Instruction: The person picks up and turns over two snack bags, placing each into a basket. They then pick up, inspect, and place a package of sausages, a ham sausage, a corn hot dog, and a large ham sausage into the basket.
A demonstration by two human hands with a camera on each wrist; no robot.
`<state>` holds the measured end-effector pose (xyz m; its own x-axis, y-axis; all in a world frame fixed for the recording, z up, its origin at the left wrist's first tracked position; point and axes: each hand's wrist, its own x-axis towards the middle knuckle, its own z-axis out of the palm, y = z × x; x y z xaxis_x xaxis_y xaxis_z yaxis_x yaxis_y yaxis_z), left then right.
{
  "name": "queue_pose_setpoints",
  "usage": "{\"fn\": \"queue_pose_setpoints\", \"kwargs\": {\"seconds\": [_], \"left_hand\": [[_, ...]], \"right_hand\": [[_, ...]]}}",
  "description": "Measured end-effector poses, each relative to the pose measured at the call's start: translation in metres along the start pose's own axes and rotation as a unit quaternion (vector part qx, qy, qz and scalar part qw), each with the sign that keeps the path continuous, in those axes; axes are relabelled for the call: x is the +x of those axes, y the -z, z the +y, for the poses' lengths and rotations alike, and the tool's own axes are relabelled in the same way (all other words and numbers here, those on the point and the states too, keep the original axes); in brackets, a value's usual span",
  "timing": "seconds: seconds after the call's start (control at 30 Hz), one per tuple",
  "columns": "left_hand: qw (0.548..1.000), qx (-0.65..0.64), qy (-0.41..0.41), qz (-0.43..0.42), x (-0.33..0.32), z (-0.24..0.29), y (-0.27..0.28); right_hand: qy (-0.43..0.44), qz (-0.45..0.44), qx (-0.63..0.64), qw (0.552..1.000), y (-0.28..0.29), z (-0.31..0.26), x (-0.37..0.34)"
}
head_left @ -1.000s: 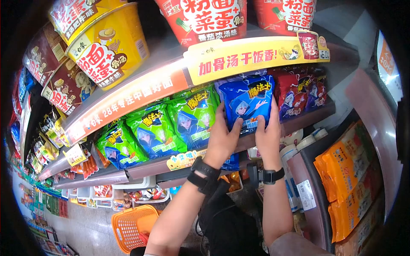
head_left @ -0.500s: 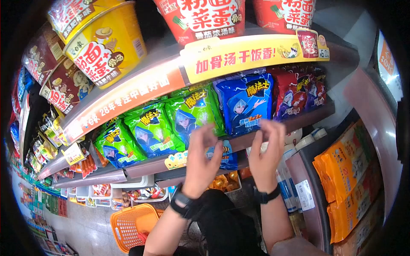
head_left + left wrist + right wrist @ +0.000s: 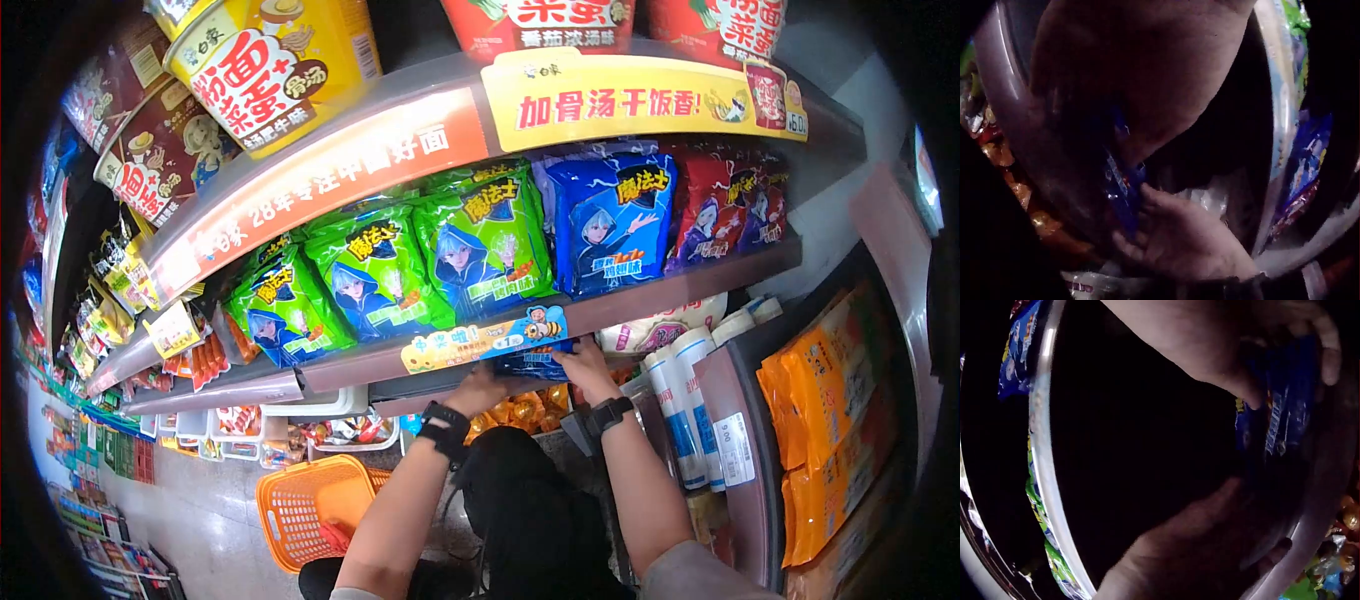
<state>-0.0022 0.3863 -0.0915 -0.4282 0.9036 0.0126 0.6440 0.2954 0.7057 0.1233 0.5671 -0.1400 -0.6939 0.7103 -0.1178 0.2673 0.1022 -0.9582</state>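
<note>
In the head view, a blue snack bag [image 3: 538,364] lies mostly hidden below the shelf lip, between both hands. The left hand [image 3: 476,390] is at its left side, fingers partly hidden; the left wrist view shows this hand [image 3: 1141,81] over the dark blue bag [image 3: 1124,194]. On the bag's right side, the right hand [image 3: 590,372] grips it, thumb on one face and fingers curled round the other in the right wrist view, where the bag [image 3: 1288,406] shows crumpled beside the hand [image 3: 1210,344]. Another blue bag [image 3: 612,225] stands upright on the shelf above.
Green bags [image 3: 480,235] and red bags [image 3: 725,210] flank the upper blue one. A price strip [image 3: 485,338] runs along the shelf edge above the hands. Wrapped orange items [image 3: 525,410] sit below. An orange basket [image 3: 300,510] stands on the floor; rolls [image 3: 690,400] are at the right.
Both hands have left the upper blue bag, which stays on its shelf, and have moved down to the blue bag under the shelf lip. The head view has shifted slightly.
</note>
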Motion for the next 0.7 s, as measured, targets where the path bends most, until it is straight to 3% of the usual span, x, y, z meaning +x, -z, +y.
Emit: {"fn": "queue_pose_setpoints", "kwargs": {"seconds": [0.07,0.1,0.13,0.2,0.23,0.3,0.33,0.4,0.47,0.53,0.6,0.63,0.7], "left_hand": [[0.948,-0.269,0.152,-0.077,0.017,0.0,0.002],[0.937,-0.312,0.151,-0.054,0.012,0.028,0.015],[0.947,-0.265,0.161,-0.08,0.01,0.029,0.017],[0.955,-0.26,0.137,-0.032,0.005,0.025,0.011],[0.955,-0.258,0.14,-0.031,-0.001,0.03,0.019],[0.886,-0.307,0.329,-0.113,-0.018,0.055,0.049],[0.887,-0.304,0.328,-0.112,-0.028,0.059,0.06],[0.832,-0.428,0.34,-0.097,-0.059,0.066,0.074],[0.834,-0.438,0.33,-0.065,-0.094,0.085,0.083],[0.828,-0.481,0.288,-0.002,-0.133,0.116,0.088],[0.836,-0.472,0.281,-0.001,-0.167,0.146,0.09],[0.833,-0.473,0.285,0.0,-0.174,0.152,0.092],[0.817,-0.54,0.182,0.088,-0.186,0.165,0.091]], "right_hand": [[-0.001,-0.047,0.038,0.998,-0.001,-0.013,0.002],[-0.035,-0.032,-0.012,0.999,-0.003,-0.018,0.001],[-0.016,-0.007,-0.076,0.997,-0.003,-0.027,-0.003],[0.002,0.018,-0.139,0.99,0.002,-0.046,-0.011],[-0.01,-0.05,-0.128,0.99,0.01,-0.059,-0.015],[0.004,-0.099,-0.108,0.989,0.024,-0.096,-0.037],[0.011,-0.124,-0.097,0.987,0.032,-0.115,-0.047],[-0.109,-0.222,-0.068,0.967,0.044,-0.156,-0.073],[-0.1,-0.251,-0.077,0.96,0.05,-0.168,-0.095],[0.061,-0.275,-0.118,0.952,0.051,-0.174,-0.114],[0.172,-0.283,-0.116,0.937,0.052,-0.182,-0.132],[0.179,-0.276,-0.1,0.939,0.051,-0.189,-0.137],[0.193,-0.253,-0.09,0.944,0.049,-0.212,-0.146]]}}
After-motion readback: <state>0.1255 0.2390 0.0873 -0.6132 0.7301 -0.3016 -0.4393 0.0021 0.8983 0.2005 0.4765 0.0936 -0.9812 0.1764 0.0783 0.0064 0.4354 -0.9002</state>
